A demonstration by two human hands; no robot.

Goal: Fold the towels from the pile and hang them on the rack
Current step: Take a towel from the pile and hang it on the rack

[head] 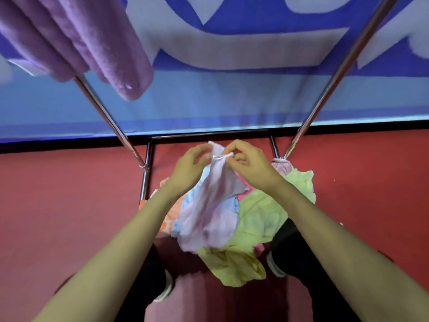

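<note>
Two slanting chrome tube poles of the metal rack frame the view against a blue-and-white printed banner, with low crossbars of the rack just behind the hands. A thick, fluffy purple towel hangs folded over the upper left pole. On the red floor, between the person's shoes, lies the crumpled pile: a soft yellow-green towel, an orange patterned towel and a light blue one. Above it, the left hand and right hand pinch the bunched top edge of a thin pale pink towel, which hangs limp and wrinkled, hiding the pile's middle.
</note>
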